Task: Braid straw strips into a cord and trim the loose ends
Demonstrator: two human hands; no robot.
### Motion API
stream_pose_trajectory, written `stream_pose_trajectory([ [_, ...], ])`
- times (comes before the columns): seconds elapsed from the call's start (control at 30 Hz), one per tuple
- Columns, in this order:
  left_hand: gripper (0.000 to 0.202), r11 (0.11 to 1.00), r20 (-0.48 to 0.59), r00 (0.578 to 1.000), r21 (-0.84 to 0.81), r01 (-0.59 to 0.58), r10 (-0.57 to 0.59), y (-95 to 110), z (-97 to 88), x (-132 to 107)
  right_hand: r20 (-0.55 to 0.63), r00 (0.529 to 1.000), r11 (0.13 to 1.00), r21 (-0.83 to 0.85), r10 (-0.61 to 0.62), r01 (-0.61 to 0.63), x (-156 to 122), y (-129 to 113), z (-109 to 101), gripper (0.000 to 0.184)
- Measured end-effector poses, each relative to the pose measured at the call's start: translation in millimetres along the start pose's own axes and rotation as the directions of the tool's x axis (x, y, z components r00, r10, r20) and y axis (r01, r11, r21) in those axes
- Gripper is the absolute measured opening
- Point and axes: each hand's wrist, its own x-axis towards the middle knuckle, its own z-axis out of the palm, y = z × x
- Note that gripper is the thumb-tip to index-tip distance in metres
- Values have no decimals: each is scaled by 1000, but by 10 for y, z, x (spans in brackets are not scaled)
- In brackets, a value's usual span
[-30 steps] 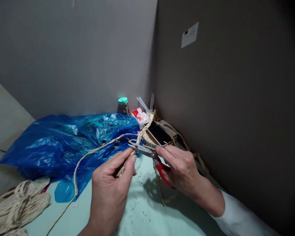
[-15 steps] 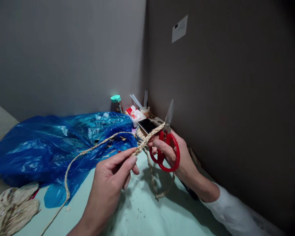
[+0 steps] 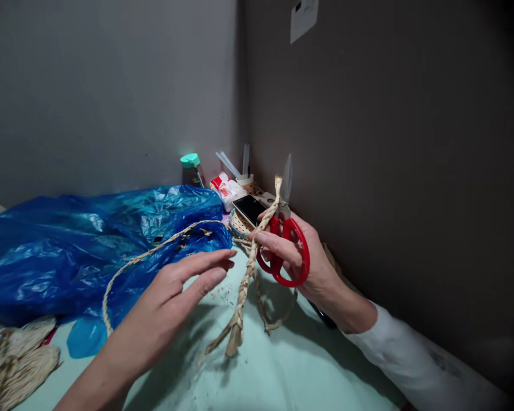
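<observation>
My right hand (image 3: 297,245) holds red-handled scissors (image 3: 303,268), blades pointing up, and also pinches a braided straw cord (image 3: 252,257). One cut-looking end of this braid stands up beside the blades; the other hangs toward the table with its strands splayed. To the left, my left hand (image 3: 182,291) is off the braid, thumb and fingers apart, with nothing between them. A thinner cord (image 3: 154,249) runs across a blue plastic bag (image 3: 89,245) and passes behind my left forearm. Another loop of cord (image 3: 263,314) hangs below my right hand.
A phone (image 3: 249,208) rests on a small woven basket (image 3: 239,225). Behind stand a teal-lidded bottle (image 3: 192,168), a red-and-white packet (image 3: 226,188) and a cup (image 3: 245,182) of clear strips. Bundled cord (image 3: 19,365) lies at left on the pale green table (image 3: 282,371). Walls close off the back and right.
My left hand has let go of the braid and drawn left. The braid has swung down into a steeper hang from my right hand. The view has shifted slightly.
</observation>
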Motion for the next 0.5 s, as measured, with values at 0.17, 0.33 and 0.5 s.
stream_pose_trajectory([
  [0.17, 28, 923, 5, 997, -376, 77, -81, -68, 158, 67, 70, 997, 999, -36, 28, -26, -55, 63, 55, 24],
  [0.33, 10, 857, 35, 988, -494, 147, -149, -127, 277, 94, 145, 987, 998, -11, 64, -63, -74, 102, 74, 24],
  [0.5, 11, 860, -12, 990, -497, 116, -141, -129, 300, 57, 201, 973, 992, 36, 114, -123, -64, 124, 69, 26],
])
